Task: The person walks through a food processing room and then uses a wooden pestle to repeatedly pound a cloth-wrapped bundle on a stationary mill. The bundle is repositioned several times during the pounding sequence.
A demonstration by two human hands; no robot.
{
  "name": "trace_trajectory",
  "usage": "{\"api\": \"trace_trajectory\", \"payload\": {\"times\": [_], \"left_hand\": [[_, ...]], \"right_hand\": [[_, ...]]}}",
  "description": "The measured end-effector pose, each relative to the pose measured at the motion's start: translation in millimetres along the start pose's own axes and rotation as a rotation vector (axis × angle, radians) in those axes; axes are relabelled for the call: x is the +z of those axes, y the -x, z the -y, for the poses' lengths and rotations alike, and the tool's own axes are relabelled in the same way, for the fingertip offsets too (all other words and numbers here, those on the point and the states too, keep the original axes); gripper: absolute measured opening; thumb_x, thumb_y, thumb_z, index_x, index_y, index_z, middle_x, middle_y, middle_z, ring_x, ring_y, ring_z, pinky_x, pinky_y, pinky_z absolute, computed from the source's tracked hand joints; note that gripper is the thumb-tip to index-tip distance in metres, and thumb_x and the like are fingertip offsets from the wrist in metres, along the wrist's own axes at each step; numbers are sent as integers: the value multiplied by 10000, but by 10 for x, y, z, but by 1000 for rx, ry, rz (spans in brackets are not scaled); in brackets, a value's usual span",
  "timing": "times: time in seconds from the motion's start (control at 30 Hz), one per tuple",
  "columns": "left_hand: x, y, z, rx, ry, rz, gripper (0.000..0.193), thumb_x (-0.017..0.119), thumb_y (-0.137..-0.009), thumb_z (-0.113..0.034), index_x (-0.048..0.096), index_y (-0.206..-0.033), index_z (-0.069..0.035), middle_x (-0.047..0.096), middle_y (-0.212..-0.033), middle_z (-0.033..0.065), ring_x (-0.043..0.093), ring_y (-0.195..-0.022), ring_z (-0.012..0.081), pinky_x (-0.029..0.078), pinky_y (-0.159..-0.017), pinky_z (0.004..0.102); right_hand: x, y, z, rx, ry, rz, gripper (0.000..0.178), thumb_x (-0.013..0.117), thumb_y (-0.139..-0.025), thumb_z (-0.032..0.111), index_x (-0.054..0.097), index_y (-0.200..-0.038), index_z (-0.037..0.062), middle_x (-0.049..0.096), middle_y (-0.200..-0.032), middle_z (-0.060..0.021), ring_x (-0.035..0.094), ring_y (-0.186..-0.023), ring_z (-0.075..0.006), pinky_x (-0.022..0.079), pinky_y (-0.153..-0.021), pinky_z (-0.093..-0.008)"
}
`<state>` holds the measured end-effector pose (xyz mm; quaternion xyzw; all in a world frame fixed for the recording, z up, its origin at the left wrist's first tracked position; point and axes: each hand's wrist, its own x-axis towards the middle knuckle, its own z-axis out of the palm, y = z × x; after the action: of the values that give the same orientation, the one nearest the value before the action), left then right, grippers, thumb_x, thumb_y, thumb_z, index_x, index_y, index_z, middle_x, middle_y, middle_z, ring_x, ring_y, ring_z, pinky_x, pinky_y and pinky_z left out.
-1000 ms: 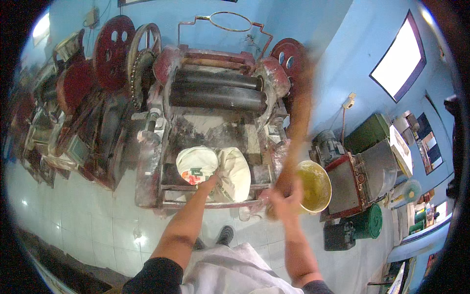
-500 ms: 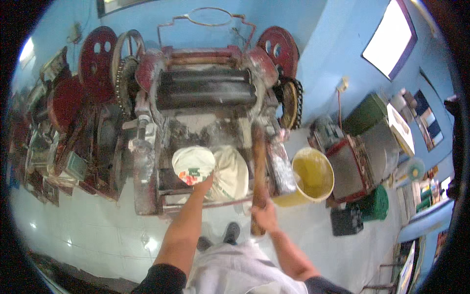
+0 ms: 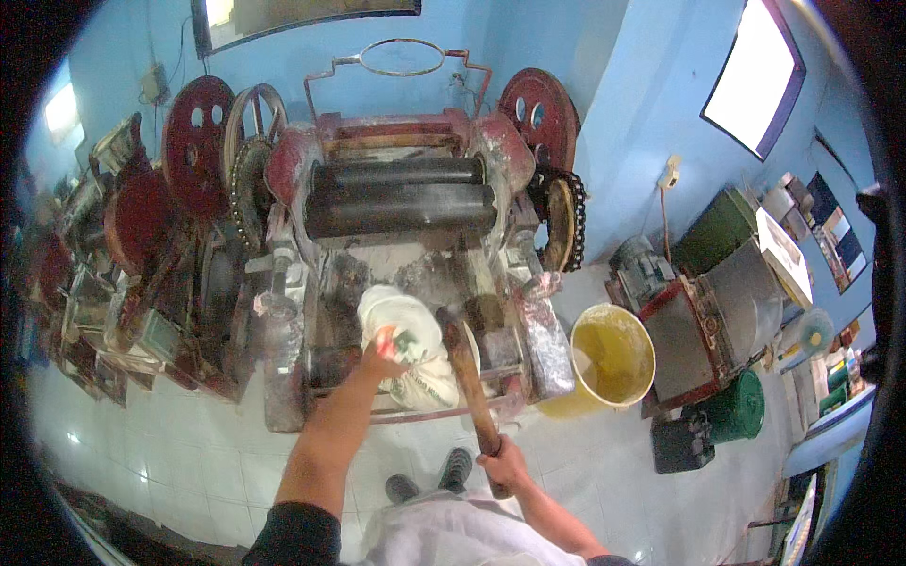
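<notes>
My left hand [image 3: 382,365] is closed on a white cloth sack [image 3: 404,314] with red and green print. Its bunched upper part is lifted, while the lower part lies on the bed of the roller machine. In my right hand [image 3: 505,466] is a thick wooden rod [image 3: 474,391], gripped near its lower end. The rod leans left, and its far end is beside the sack; whether they touch I cannot tell. Beyond both hands stands the roller machine, with two dark rollers [image 3: 401,209] across its frame.
To the right of the machine stands a yellow bucket [image 3: 645,363] with pale residue inside. Farther right are a motor [image 3: 644,266], a black container [image 3: 681,443] and a green bin [image 3: 739,406]. Red wheels [image 3: 195,132] and other machinery stand at the left. Tiled floor lies underfoot.
The rod's far end has swung left from the machine's right side toward the sack. My left hand has shifted a little, and the sack is bunched differently. The whole view has tilted slightly.
</notes>
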<state>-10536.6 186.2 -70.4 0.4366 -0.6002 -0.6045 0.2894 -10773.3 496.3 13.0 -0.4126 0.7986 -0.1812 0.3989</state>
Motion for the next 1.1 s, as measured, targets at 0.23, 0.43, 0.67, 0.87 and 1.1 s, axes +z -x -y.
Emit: {"api": "trace_trajectory", "payload": {"times": [0.23, 0.43, 0.67, 0.87, 1.1], "left_hand": [[-33, -291, -2060, 240, -1229, -312, 420, 453, -987, -325, 626, -1100, 41, 698, -850, 244, 684, -858, 444, 511, -827, 494], [-100, -237, -1624, -21, -770, -482, 495, 365, -995, -434, 663, -1182, -85, 691, -1040, 258, 662, -1006, 431, 481, -895, 519], [-142, 295, 32, -188, -1026, -687, 447, 545, -904, -474, 706, -1112, -113, 732, -1019, 116, 672, -989, 355, 517, -850, 461], [517, 159, -209, -92, -822, -712, 417, 623, -862, -425, 694, -1140, -123, 721, -1086, 77, 641, -1064, 322, 501, -900, 438], [159, 271, 620, -174, -708, -845, 420, 660, -797, -322, 679, -1153, -100, 693, -1156, 94, 615, -1104, 324, 448, -980, 443]], "right_hand": [[-742, -118, 393, -434, -315, -359, 575, 791, -707, 193, 571, -1191, -26, 684, -1084, -227, 668, -1012, -369, 514, -890, -438], [-1781, 350, 1645, -818, -522, -701, 642, 826, -690, 138, 544, -1243, -25, 673, -1067, -150, 644, -984, -228, 510, -883, -372], [-2889, 1109, 2952, -1296, -980, -942, 438, 713, -872, 213, 517, -1220, 34, 630, -974, -120, 649, -844, -267, 546, -758, -401], [-1064, -223, 1534, -768, -722, -712, 477, 713, -835, 257, 548, -1201, 0, 633, -1070, -184, 615, -1012, -320, 483, -908, -424], [195, -35, 905, -271, 4, 66, 627, 760, -764, 203, 514, -1293, -29, 635, -1200, -213, 612, -1094, -342, 452, -1000, -420]]}}
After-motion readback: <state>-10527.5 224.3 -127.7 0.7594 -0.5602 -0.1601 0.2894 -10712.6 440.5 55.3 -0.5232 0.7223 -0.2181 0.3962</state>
